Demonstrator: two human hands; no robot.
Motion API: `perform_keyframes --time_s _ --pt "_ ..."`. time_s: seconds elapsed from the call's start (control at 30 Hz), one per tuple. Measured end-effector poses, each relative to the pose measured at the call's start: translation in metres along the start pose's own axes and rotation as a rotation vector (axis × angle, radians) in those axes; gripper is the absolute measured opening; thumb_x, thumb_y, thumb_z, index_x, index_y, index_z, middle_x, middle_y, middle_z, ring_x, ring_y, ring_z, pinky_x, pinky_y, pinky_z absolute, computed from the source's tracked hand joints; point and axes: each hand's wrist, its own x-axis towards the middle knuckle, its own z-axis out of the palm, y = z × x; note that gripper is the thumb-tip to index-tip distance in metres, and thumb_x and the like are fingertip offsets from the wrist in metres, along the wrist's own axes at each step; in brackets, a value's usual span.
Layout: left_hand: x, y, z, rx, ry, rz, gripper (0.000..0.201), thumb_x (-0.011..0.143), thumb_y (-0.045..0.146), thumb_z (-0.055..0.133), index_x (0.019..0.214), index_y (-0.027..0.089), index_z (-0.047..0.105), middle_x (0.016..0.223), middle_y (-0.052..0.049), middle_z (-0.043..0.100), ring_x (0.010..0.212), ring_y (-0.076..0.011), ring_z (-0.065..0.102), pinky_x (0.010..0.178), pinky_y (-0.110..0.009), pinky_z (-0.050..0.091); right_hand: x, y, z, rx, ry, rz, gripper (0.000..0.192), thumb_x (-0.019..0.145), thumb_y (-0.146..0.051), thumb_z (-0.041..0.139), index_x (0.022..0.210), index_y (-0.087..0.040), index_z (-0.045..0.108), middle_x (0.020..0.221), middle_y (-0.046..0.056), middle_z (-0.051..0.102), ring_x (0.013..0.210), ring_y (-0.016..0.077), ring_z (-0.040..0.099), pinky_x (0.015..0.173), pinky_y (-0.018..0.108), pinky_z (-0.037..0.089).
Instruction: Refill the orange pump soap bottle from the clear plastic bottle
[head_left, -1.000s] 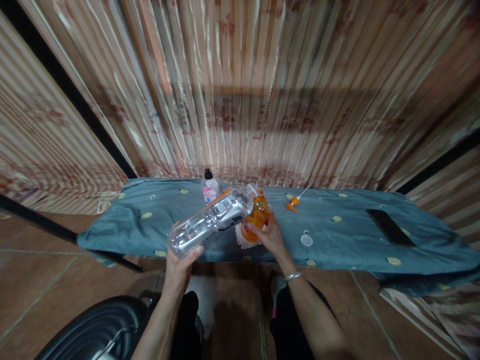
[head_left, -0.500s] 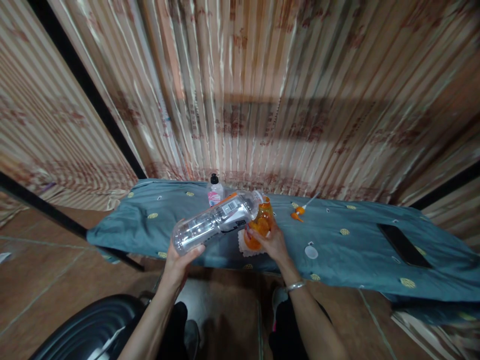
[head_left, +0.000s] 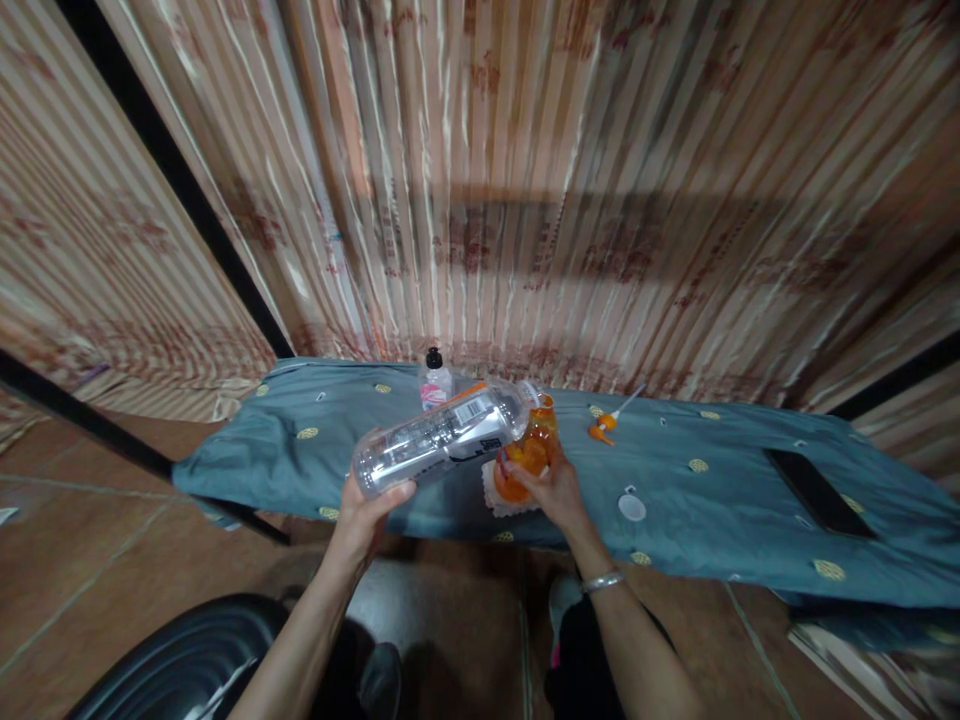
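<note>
My left hand (head_left: 373,508) is closed around the base of a clear plastic bottle (head_left: 435,440), which lies tilted with its mouth to the right. That mouth meets the open top of an orange translucent spray bottle (head_left: 529,455). Around the spray bottle's body my right hand (head_left: 553,487) is wrapped, steadying it over a white scalloped cloth or paper (head_left: 491,497). Whether liquid is flowing between the two I cannot make out. An orange spray head (head_left: 602,428) with a white tube lies to the right. Nearer me is a round, whitish cap or disc (head_left: 631,507).
Behind the clear bottle stands a small bottle with a black top (head_left: 435,378). A dark phone-like slab (head_left: 817,492) rests at the right on the blue-green cloth (head_left: 712,510). A striped curtain (head_left: 510,250) hangs behind, and a black ridged stool (head_left: 180,660) is at lower left.
The view has shifted slightly, so things sit a little further right. The clear bottle looks a bit more level; both hands keep their grips.
</note>
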Motion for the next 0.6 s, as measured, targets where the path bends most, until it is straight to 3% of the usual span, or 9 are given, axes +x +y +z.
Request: perform_keyframes --time_s 0.37,0.5,0.6 --pt "-0.015 -0.005 -0.008 -0.049 0.050 -0.034 0.090 0.049 0.029 0.092 0.131 0.024 0.054 0.125 -0.006 0.066 0.116 -0.0241 0.062 0.106 -0.038 0.044 -0.004 0.000 0.003 -0.060 -0.006 -0.023 0.063 0.072 -0.046 0.077 0.126 -0.020 0.058 0.114 0.011 0.073 0.103 0.0315 0.072 0.091 0.047 0.057" --pt "-0.021 -0.004 -0.010 -0.058 0.035 -0.063 0.090 0.054 0.028 0.090 0.135 0.027 0.052 0.131 -0.009 0.063 0.110 -0.0259 0.065 0.084 -0.037 0.058 -0.005 -0.004 0.005 -0.056 0.004 -0.010 0.064 0.071 -0.045 0.076 0.127 -0.021 0.058 0.117 0.010 0.073 0.105 0.0312 0.071 0.094 0.047 0.056" --pt "-0.024 -0.001 -0.011 -0.042 0.073 -0.060 0.092 0.051 0.027 0.091 0.135 0.027 0.053 0.127 -0.008 0.064 0.092 -0.0209 0.067 0.064 -0.029 0.058 -0.007 -0.008 0.005 -0.058 0.000 -0.009 0.063 0.071 -0.045 0.076 0.128 -0.022 0.058 0.119 0.009 0.072 0.107 0.0308 0.070 0.096 0.048 0.055"
